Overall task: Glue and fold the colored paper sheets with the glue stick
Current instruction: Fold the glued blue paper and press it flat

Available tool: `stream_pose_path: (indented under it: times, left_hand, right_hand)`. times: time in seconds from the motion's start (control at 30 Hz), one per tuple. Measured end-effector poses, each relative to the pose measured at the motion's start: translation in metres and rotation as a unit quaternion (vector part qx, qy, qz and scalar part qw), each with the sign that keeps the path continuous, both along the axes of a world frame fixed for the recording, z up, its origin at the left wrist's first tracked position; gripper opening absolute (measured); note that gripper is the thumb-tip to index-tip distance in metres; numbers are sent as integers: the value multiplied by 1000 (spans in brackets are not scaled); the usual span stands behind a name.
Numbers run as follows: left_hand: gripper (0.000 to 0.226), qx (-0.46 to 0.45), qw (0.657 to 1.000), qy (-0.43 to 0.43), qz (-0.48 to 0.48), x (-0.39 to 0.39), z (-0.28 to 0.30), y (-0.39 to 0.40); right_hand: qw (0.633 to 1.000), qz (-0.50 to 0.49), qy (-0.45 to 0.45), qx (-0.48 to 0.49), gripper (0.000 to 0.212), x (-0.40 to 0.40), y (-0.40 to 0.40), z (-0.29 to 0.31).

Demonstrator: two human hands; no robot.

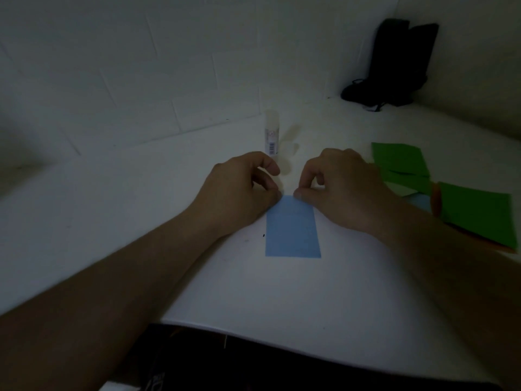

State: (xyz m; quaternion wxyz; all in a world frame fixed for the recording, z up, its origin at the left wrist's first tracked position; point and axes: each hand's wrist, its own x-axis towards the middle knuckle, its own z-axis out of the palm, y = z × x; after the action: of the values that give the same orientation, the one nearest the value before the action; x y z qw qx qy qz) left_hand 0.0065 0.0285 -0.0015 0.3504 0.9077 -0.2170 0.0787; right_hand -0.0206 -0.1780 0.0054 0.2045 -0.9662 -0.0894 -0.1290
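Fingers (300, 193) of both hands curled, tips pressed down on far edge of blue paper (293, 230). Left hand (239, 190) at far left corner of that sheet, thumb and forefinger bent toward each other, tips meeting paper edge; whether pinching or only pressing, cannot tell. Right hand (341, 187) at far right corner, knuckles raised, fingertips likewise down on the edge; same doubt about pinch or press. Small gap between the two hands over the middle of the far edge.

Blue paper flat on white table (141, 210), near the middle, long sides running away from near table edge, near short edge free and uncovered. Faint crosswise line across the upper part, possibly a fold or overlapped layer; too dim to be sure.

Glue stick (271, 134) upright just beyond left hand, toward back edge of table, capped, barcode label on lower part.

Green paper sheets (476, 215) toward right edge of table, overlapping, partly hidden behind right forearm. Sliver of pale blue and strip of orange peeking from under them.

Black bag (394, 63) in far right corner of table, against the walls.

Dim lighting throughout.
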Motion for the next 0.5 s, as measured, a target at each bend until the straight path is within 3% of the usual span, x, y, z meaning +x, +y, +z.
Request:
stream_pose_path:
  times: [0.37,0.5]
  left_hand:
    - [18,20,998,-7,55,1,0,1]
    - [23,31,999,-9,23,-3,2,0]
  right_hand:
    - [1000,-15,-5,-16,27,3,-1,-1]
    - [999,0,-19,-29,8,2,-7,1]
